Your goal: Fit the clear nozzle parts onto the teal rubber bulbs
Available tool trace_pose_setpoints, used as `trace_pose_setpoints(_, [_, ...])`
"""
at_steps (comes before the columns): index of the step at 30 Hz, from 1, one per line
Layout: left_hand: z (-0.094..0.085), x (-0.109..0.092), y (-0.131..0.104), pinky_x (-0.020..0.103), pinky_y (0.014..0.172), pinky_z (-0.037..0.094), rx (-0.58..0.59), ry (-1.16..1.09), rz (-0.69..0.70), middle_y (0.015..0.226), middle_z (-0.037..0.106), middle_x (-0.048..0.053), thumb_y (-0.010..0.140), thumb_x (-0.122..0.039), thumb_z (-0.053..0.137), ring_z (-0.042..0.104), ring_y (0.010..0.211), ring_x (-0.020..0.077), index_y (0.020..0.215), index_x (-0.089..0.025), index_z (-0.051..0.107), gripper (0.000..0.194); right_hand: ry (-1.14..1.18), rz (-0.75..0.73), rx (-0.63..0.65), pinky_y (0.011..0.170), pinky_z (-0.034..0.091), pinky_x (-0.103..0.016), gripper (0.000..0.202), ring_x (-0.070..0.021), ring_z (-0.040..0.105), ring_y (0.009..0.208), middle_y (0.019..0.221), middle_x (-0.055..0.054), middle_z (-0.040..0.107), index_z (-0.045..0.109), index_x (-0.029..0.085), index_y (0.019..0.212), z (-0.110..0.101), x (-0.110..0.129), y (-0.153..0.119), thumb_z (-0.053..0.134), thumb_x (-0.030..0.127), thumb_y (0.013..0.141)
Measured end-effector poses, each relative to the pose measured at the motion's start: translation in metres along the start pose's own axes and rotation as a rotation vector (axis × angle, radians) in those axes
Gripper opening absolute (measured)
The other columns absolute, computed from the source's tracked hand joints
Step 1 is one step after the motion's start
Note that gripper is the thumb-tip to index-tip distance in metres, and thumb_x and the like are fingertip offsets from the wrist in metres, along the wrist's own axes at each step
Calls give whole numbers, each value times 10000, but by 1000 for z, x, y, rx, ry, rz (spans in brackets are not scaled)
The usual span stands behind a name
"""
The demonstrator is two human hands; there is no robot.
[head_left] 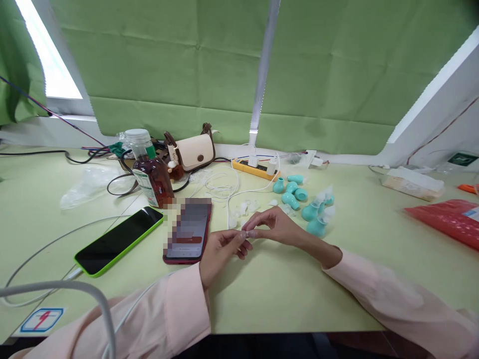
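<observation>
My left hand [226, 246] and my right hand [274, 227] meet over the middle of the table, fingertips pinched together. Between them is a tiny whitish piece [246, 234], mostly covered by the fingers; its kind I cannot make out. Just beyond the hands lie small crumpled white scraps [245, 207]. Several turquoise bulb-shaped pieces [290, 200] rest behind my right hand. Closer to that wrist, turquoise bulbs [316, 227] stand with white, tissue-like bits sticking out of their tops. A phone in a red case [190, 234], its screen lit, lies beside my left hand.
Left of the hands are a phone in a green case [119, 241] on a cable and a bottle of dark liquid [152, 177]. A cream bag [194, 152] and a yellow power strip [256, 169] stand at the back. A red plastic package [445, 219] lies at right.
</observation>
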State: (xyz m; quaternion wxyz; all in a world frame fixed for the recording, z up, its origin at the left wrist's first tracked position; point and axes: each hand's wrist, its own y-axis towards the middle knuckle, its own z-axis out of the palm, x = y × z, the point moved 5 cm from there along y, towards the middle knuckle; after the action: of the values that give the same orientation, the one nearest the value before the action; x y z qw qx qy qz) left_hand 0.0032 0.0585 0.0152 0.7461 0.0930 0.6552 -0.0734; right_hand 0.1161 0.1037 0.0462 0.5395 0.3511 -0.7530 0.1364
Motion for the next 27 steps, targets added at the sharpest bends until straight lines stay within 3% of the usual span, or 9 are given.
trace_pose_setpoints(5, [1, 3, 0, 213, 497, 412, 11, -101, -64, 592, 601, 45, 709, -292, 564, 506, 492, 84, 732, -79, 604, 218, -78, -63, 104, 736, 444, -306, 194, -160, 558, 806, 858, -54, 618, 616, 154, 834, -3, 3, 1, 584, 280, 690])
trace_pose_setpoints(7, [0, 5, 0, 203, 478, 403, -22, -101, -91, 572, 599, 41, 697, -293, 576, 495, 473, 77, 718, -78, 603, 217, -206, -86, 54, 727, 445, -302, 230, -160, 534, 840, 935, -60, 589, 577, 167, 928, -9, 0, 6, 542, 269, 725])
trace_pose_setpoints(11, [-1, 10, -1, 195, 449, 389, -86, -103, -178, 534, 593, 38, 681, -290, 587, 482, 445, 72, 703, -74, 604, 219, -817, -140, -153, 783, 370, -395, 337, -228, 422, 958, 1073, -110, 490, 483, 176, 1098, -14, -9, 20, 463, 236, 767])
trace_pose_setpoints(14, [-2, 11, -1, 197, 438, 386, -107, -104, -197, 521, 592, 41, 665, -295, 597, 480, 431, 74, 703, -69, 605, 229, -1162, -92, -149, 755, 319, -452, 318, -280, 354, 974, 1100, -134, 440, 496, 188, 1086, -8, -19, 30, 417, 270, 789])
trace_pose_setpoints(21, [-3, 9, 0, 201, 429, 384, -128, -106, -187, 507, 589, 44, 666, -304, 590, 480, 415, 79, 702, -63, 595, 244, -1206, -78, -156, 732, 294, -377, 236, -233, 360, 931, 1018, -102, 465, 554, 170, 899, -9, -20, 28, 355, 274, 829])
trace_pose_setpoints(27, [-4, 9, 0, 196, 425, 387, -136, -59, -143, 508, 583, 37, 684, -312, 575, 476, 421, 77, 760, -56, 595, 267, -1092, -97, -117, 759, 288, -348, 265, -210, 398, 935, 977, -95, 536, 497, 143, 1034, -4, -20, 19, 354, 249, 838])
